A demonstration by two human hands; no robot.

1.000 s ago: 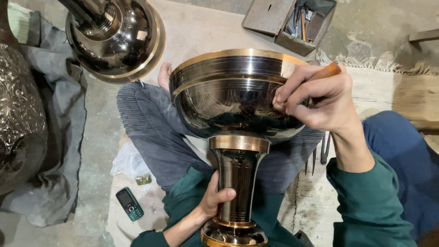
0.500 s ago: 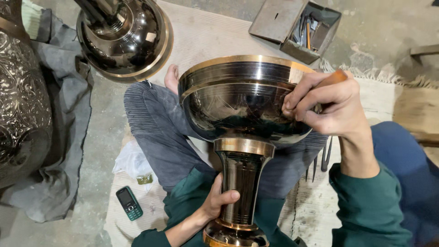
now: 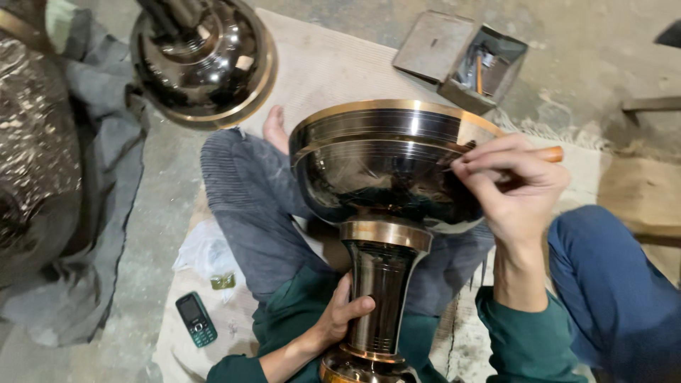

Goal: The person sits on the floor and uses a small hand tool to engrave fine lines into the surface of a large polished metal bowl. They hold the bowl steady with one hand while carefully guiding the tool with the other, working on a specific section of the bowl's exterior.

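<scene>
Right hand (image 3: pixel 514 188): fingers curled and pinched together around a wooden-handled tool (image 3: pixel 550 153), whose orange-brown handle end sticks out past the knuckles. The working tip is hidden behind the fingers where they meet the outer wall of the bowl.
Left hand (image 3: pixel 340 315): wrapped around the lower part of the stem (image 3: pixel 383 294), thumb across the front, fingers out of sight behind it.
Metal goblet (image 3: pixel 386 167): a large dark polished vessel with a brass-coloured rim and fine turned lines round the bowl. It lies tilted across the person's lap, bowl pointing away from the body, foot close to the chest.
Stem collar (image 3: pixel 385 232): a brass-coloured ring just below the bowl, above the left hand.
Clothing: green sleeves on both arms; grey ribbed trousers (image 3: pixel 245 206) under the bowl; a blue trouser leg (image 3: pixel 610 284) at the right.
Bare foot (image 3: pixel 275 128): shows just beyond the bowl's left edge, resting on the pale mat (image 3: pixel 333 64).
Second metal vessel (image 3: pixel 206 60): same dark polish and brass rim, lying on the floor at upper left, well apart from the hands.
Grey cloth (image 3: pixel 106 177): spread at far left, under a large embossed metal piece (image 3: pixel 32 142).
Mobile phone (image 3: pixel 196 319): green, flat on the floor beside the left knee, near a crumpled plastic bag (image 3: pixel 206 248).
Open metal box (image 3: pixel 464 60): at upper right, holding small tools.
</scene>
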